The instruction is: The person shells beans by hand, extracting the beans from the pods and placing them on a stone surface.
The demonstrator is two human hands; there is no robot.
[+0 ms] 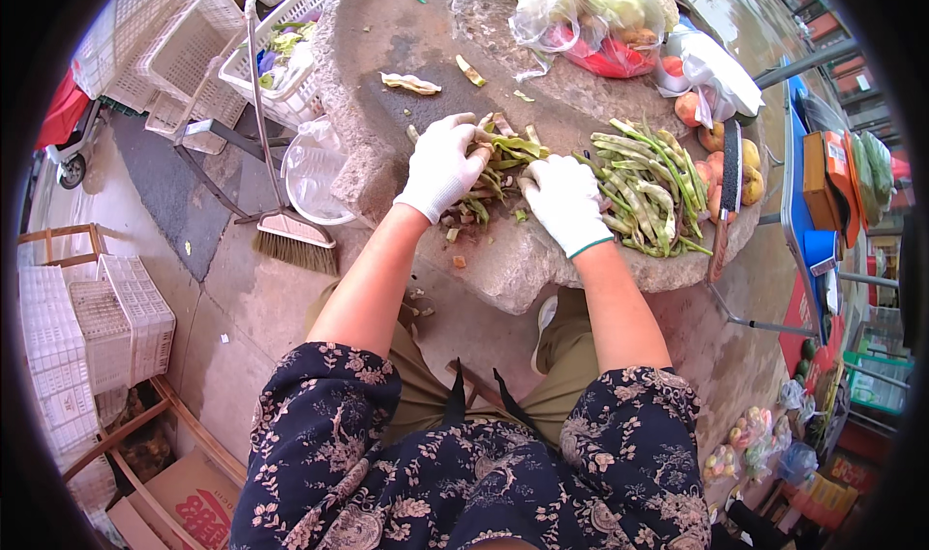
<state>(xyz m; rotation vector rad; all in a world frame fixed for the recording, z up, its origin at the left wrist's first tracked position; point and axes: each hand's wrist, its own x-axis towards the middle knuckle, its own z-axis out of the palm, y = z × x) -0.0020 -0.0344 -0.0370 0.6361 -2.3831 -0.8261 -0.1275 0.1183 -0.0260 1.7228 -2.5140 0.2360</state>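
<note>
Both my hands wear white knit gloves and work over a rough stone slab (501, 267). My left hand (444, 164) has its thumb and fingers closed on some bean pods at the left of a small, partly browned heap of pods and scraps (501, 159). At the heap's right edge rests my right hand (568, 203), fingers bent down; whether they pinch anything is hidden. Just right of it lies a larger pile of green bean pods (646, 183). Farther back on the slab are a pale bean pod (411, 83) and a short pod piece (470, 70).
A knife (728, 187) lies at the slab's right edge beside potatoes (752, 186). Bagged vegetables (591, 13) sit at the back. Left of the slab are a broom (296, 239), a lined bucket (316, 176) and white plastic crates (287, 49). A blue table (798, 187) stands right.
</note>
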